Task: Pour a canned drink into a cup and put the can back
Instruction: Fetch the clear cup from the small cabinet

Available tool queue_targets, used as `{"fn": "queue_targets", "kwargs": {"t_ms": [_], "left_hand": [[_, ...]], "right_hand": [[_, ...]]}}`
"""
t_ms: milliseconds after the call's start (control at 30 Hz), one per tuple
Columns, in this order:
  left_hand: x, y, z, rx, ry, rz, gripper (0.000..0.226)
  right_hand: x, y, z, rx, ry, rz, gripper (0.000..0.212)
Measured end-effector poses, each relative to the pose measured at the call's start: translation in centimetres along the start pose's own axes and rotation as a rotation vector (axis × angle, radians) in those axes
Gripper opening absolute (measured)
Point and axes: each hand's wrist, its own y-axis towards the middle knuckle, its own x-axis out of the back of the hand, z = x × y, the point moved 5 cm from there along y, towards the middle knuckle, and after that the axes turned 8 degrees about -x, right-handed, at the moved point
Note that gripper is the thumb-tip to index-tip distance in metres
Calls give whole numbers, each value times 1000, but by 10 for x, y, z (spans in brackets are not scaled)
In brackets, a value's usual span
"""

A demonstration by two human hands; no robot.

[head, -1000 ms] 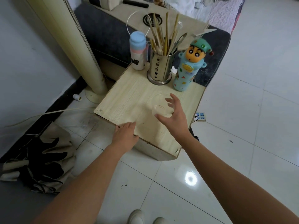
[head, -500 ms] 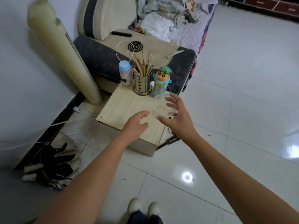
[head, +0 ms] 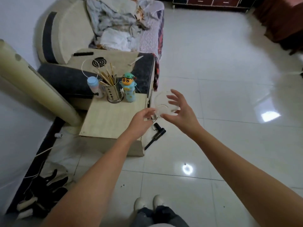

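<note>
A clear glass cup (head: pixel 162 104) is held in the air by my right hand (head: pixel 179 112), past the right edge of the small wooden table (head: pixel 111 118). The thumb sits under the cup and the fingers spread over its far side; its open mouth faces me. My left hand (head: pixel 141 122) hovers just left of the cup with fingers loosely curled, its fingertips close to the cup's rim; whether they touch it I cannot tell. No drink can is in view.
At the table's back stand a pastel bottle (head: pixel 95 86), a metal holder of chopsticks (head: pixel 113 94) and a cartoon-figure bottle (head: pixel 128 89). A tower fan (head: pixel 32 86) leans at left, a sofa (head: pixel 98 46) behind. A black tool (head: pixel 157 133) lies on the tiled floor.
My right hand has lifted the glass cup off the table and carried it right, beyond the table edge. My left hand rose from the table's front edge toward the cup. The view pulled back.
</note>
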Motion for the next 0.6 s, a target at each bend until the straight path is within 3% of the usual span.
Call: {"fn": "queue_targets", "kwargs": {"t_ms": [267,600], "left_hand": [[-50,-15,-17,-83,33,198,38],[-135,-64,-27,-195,85,563,40]], "right_hand": [[36,-58,-21,-103,39,-179,87],[65,-171,-71,-311,149,-501,79]]}}
